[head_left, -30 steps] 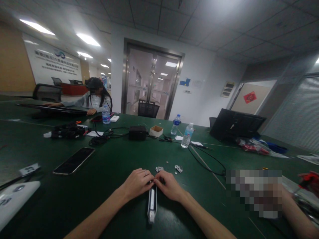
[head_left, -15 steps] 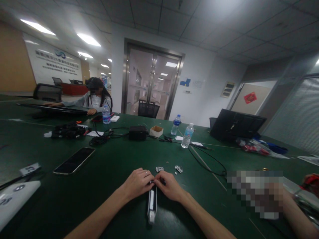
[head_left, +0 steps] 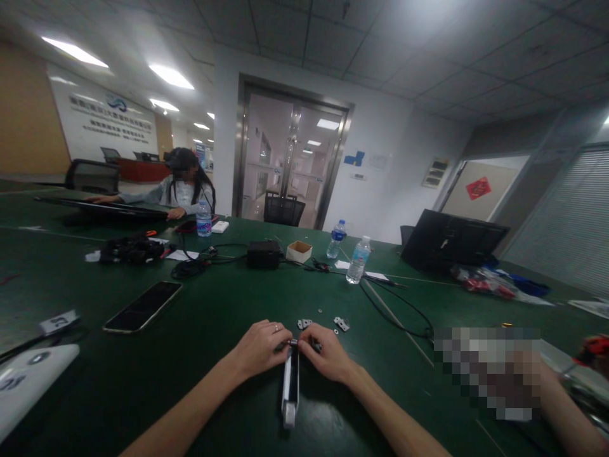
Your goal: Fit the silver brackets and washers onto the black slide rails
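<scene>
A long, narrow channel-shaped piece (head_left: 290, 397), pale-sided with a dark inside, lies on the green table and points toward me. At its far end my left hand (head_left: 261, 349) is closed, its fingertips pinching the end from the left. My right hand (head_left: 327, 352) meets it from the right with thumb and fingers bent together. Between the fingertips a small silver part (head_left: 294, 342) shows; the fingers hide most of it. Just beyond the hands lie two small metal brackets, one left (head_left: 304, 324) and one right (head_left: 341, 324), and a small washer (head_left: 336, 332).
A phone (head_left: 143, 307) lies left, a white device (head_left: 38, 381) at the left edge. Farther back are a black adapter (head_left: 263, 254), a small open box (head_left: 299, 252), cables and water bottles (head_left: 358, 260). Another person's hand, blurred out, is at right; someone sits far left.
My fingertips have parted slightly at the channel piece's far end, so the small silver part shows more. The channel piece and the loose parts stay in place.
</scene>
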{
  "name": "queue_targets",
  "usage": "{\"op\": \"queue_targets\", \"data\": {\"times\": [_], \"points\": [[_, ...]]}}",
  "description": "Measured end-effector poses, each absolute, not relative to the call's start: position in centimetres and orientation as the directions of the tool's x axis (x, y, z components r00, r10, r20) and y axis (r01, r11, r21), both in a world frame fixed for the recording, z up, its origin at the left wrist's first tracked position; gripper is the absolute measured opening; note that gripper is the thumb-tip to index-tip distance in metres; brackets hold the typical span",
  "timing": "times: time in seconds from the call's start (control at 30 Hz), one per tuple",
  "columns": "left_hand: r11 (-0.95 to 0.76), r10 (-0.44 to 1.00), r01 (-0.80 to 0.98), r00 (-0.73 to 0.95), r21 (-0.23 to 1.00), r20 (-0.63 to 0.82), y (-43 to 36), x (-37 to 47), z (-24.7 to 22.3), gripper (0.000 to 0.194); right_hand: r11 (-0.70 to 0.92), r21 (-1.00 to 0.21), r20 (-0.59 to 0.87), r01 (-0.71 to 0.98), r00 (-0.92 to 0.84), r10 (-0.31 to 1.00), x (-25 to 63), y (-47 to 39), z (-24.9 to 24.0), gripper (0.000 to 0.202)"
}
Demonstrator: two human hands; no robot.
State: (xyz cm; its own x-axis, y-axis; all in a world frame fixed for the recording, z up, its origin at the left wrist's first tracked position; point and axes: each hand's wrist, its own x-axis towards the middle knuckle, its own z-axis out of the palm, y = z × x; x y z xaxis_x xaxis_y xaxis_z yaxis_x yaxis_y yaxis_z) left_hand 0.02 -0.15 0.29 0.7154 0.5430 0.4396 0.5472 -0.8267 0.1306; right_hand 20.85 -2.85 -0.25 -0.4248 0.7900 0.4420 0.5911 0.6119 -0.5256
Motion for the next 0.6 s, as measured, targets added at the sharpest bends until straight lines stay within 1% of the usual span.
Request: {"op": "queue_targets", "data": {"times": [0.17, 0.23, 0.33, 0.4, 0.43, 0.5, 0.6], "points": [[-0.793, 0.608, 0.57, 0.716, 0.217, 0.343, 0.0, -0.5, 1.0, 0.01, 0.575, -0.451, 0.497, 0.683, -0.342, 0.797, 22.5, -1.7, -0.6, 0.016], [-0.769, 0.639, 0.594, 0.707, 0.237, 0.303, 0.0, -0.7, 1.2, 0.011, 0.552, -0.402, 0.507, 0.731, -0.324, 0.799, 23.5, -1.2, -0.5, 0.016], [-0.735, 0.678, 0.632, 0.686, 0.245, 0.263, 0.0, -0.9, 1.4, 0.012, 0.532, -0.254, 0.508, 0.808, -0.356, 0.784, 25.3, -0.7, 0.2, 0.013], [-0.724, 0.69, 0.644, 0.68, 0.249, 0.249, 0.1, -1.0, 1.5, 0.012, 0.495, -0.149, 0.502, 0.856, -0.365, 0.784, 26.5, -0.6, 0.8, 0.012], [-0.72, 0.694, 0.647, 0.679, 0.251, 0.241, 0.1, -1.1, 1.5, 0.012, 0.467, -0.116, 0.497, 0.876, -0.356, 0.791, 27.1, -0.5, 1.2, 0.013], [-0.714, 0.7, 0.651, 0.677, 0.257, 0.227, 0.2, -1.2, 1.6, 0.011, 0.418, -0.086, 0.488, 0.904, -0.328, 0.809, 28.1, -0.6, 1.8, 0.014], [-0.706, 0.707, 0.655, 0.671, 0.268, 0.224, 0.3, -1.4, 1.7, 0.011, 0.394, -0.114, 0.457, 0.912, -0.304, 0.836, 29.4, -0.8, 2.4, 0.014]]}}
